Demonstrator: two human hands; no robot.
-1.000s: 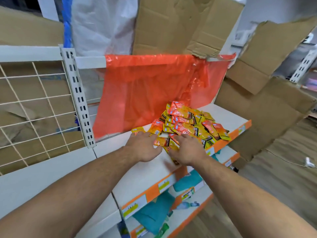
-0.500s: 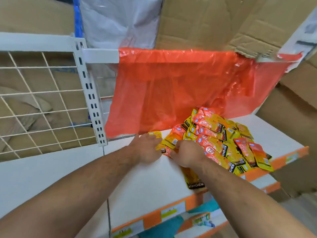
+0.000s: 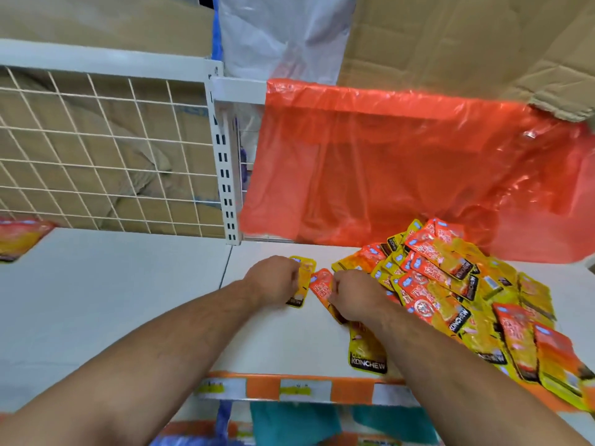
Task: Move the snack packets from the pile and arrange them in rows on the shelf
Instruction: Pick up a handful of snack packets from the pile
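A pile of yellow and orange snack packets [image 3: 457,294] lies on the right half of the white shelf [image 3: 128,304]. My left hand [image 3: 272,280] holds one yellow packet [image 3: 301,281] flat on the shelf, left of the pile. My right hand [image 3: 352,292] grips an orange packet [image 3: 322,286] at the pile's left edge. Another yellow packet [image 3: 367,352] marked KONCHEW lies under my right wrist near the shelf's front edge. A lone packet [image 3: 19,239] lies at the far left of the shelf.
An orange plastic sheet [image 3: 402,169] hangs behind the pile. A white wire grid [image 3: 96,156] and a slotted upright [image 3: 223,175] back the shelf's left part. Cardboard [image 3: 450,37] stands behind. An orange price strip [image 3: 289,387] edges the shelf front; lower shelves show below.
The view has come closer and shifted left. My hands have drawn apart from the pile's edge, the left one sliding a yellow packet leftward, the right one holding an orange packet.
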